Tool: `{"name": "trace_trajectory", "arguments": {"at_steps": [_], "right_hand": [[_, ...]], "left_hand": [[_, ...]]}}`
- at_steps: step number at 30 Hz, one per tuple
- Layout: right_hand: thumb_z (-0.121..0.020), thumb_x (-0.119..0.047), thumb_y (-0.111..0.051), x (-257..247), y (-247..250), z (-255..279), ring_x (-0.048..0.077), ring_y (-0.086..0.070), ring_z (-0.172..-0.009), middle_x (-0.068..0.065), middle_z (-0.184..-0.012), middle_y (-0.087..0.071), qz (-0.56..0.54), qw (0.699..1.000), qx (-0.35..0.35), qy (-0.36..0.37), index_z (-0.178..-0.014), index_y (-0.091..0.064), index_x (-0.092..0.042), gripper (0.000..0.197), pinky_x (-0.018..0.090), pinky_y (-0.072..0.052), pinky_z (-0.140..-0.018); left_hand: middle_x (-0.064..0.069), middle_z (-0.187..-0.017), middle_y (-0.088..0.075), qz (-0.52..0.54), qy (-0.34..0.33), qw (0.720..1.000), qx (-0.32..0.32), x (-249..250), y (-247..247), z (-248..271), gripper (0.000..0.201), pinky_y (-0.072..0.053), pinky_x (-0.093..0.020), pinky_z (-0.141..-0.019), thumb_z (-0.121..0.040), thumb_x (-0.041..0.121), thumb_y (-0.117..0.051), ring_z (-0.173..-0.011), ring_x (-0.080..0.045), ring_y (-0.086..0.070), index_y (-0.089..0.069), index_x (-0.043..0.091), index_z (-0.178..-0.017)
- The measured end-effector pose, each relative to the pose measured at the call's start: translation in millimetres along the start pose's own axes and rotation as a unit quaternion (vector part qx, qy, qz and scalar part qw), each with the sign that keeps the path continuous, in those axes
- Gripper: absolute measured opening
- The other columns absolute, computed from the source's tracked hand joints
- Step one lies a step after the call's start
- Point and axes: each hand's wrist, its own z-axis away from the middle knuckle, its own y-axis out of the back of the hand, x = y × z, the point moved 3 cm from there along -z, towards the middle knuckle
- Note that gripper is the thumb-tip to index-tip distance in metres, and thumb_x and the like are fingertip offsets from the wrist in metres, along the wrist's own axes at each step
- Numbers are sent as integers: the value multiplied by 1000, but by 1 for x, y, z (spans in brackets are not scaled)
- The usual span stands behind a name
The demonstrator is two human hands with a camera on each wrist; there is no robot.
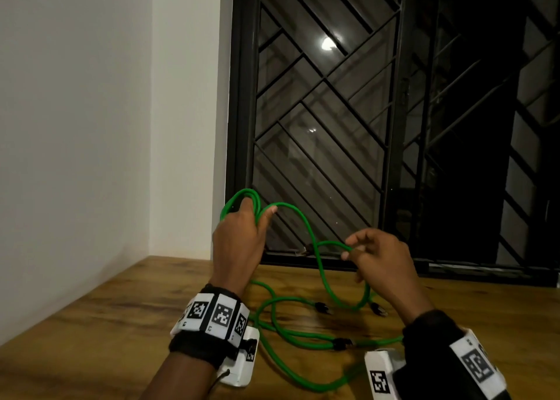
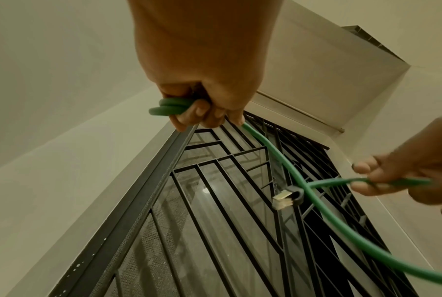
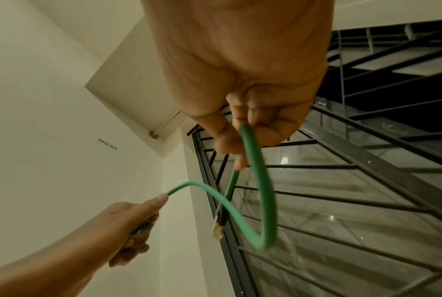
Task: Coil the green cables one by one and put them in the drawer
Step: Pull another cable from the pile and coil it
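**Green cable, coil nearly wound: tail end in hand**

Green round-jacketed cable (image 1: 306,227) is held up above the wooden table (image 1: 106,308), between both hands. Left hand (image 1: 239,236): fingers curled through a small bundle of loops (image 2: 169,108), at least two turns stacked, thumb extended along the strand that leaves toward the right. Right hand (image 1: 375,257): thumb and fingertips pinch the same strand near its free end; the other fingers are loosely curled. Just past the pinch hangs the plug (image 2: 288,198), a black boot with a pale clear tip, dangling free.

Step, as judged: winding the first cable, last turn or so remaining. One slack bight (image 3: 263,211) droops between the hands.

Next move calls for bringing the pinched tail across to the left hand so the bight closes into a loop of matching size, then securing the end. Jacket looks smooth and springy, so the loops will likely try to open if the grip loosens.

Other green cables (image 1: 281,336) lie tangled on the table below, black connectors showing, wood grain matte and brown. Drawer: not in view.
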Motion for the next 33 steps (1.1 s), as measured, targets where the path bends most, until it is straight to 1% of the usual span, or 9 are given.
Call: {"name": "trace_trajectory", "arguments": {"at_steps": [3,5,8,11,16,20,26,30,33], "right_hand": [[-99,-8,-53,-3,4,4,14,-62,-46,1,-77,-73,-104,993,48,-3,-86,-68,-23,25,29,-54,-50],[-105,-11,-44,-4,7,4,16,-63,-50,10,-91,-73,-211,975,74,-17,-97,-71,-21,30,24,-52,-48],[-109,-16,-35,-7,6,1,15,-74,-64,4,-108,-65,-367,925,83,-60,-117,-65,-17,32,24,-57,-51],[-108,-17,-28,-10,8,0,18,-76,-79,7,-106,-69,-460,882,71,-74,-121,-63,-12,37,23,-59,-56],[-98,5,-33,-5,11,-7,9,-62,-74,6,-95,-64,-521,851,10,-66,-119,-63,-13,41,19,-50,-56],[-95,11,-50,-1,8,-8,9,-68,-103,-4,-109,-73,-419,907,3,-44,-115,-71,-23,45,24,-55,-77],[-91,-28,-72,11,18,-3,2,-67,-95,-11,-97,-74,-273,948,165,-14,-106,-77,-18,19,28,-55,-82],[-91,-57,-63,22,22,-3,19,-63,-68,-5,-66,-65,15,973,231,-3,-75,-70,-24,37,29,-42,-56],[-96,-63,-49,23,20,-2,23,-55,-58,0,-57,-55,73,975,208,-32,-64,-59,-15,58,29,-32,-51]], "left_hand": [[6,-67,-49,-1,-4,1000,-20,-3,-5,2,36,-30,-26,-49,-99,55,-41,-57,-15,-48,-44,21,-85],[6,-67,-50,30,-16,998,-47,-2,-8,2,37,-34,-25,-51,-100,53,-41,-58,-14,-51,-47,21,-83],[6,-63,-50,140,-63,979,-133,5,-14,2,32,-29,-17,-51,-99,48,-48,-56,-6,-51,-52,21,-81],[8,-64,-50,162,-112,960,-199,11,-18,5,28,-31,-15,-53,-98,46,-50,-57,-3,-50,-55,22,-86],[11,-76,-55,132,-140,962,-192,7,-18,3,33,-36,-16,-61,-98,47,-51,-68,-2,-56,-63,17,-106],[10,-74,-55,116,-152,957,-219,8,-20,5,35,-40,-21,-59,-96,49,-55,-66,-3,-55,-64,16,-102],[-1,-62,-52,193,-138,940,-247,10,-21,7,37,-37,-33,-53,-92,52,-59,-55,-17,-50,-60,17,-81],[3,-57,-44,318,-86,919,-217,17,-10,4,38,-35,-29,-51,-95,44,-56,-50,-12,-43,-56,13,-72],[7,-47,-38,435,17,874,-215,22,-5,0,39,-45,-43,-51,-100,39,-48,-38,-10,-37,-50,15,-70]]}}
